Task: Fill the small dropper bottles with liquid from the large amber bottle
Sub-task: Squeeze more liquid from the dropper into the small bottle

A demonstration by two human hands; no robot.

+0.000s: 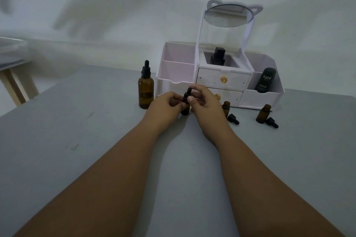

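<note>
Two forearms reach straight forward, and the hands meet toward the far edge of the desk [92,140]. The left hand [163,107] curls round the body of an upright small dropper bottle [185,102]; the right hand [207,107] pinches its black cap [188,92] between thumb and fingers. The large amber bottle [145,92] stands capped just left of them.

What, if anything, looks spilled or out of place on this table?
No spill shows. The middle small bottle and right small bottle stand open, their dropper caps lying on the table beside them. The Kahf bottle leans in the organizer's right compartment. The left hand and right hand hold the capped small bottle.
</note>
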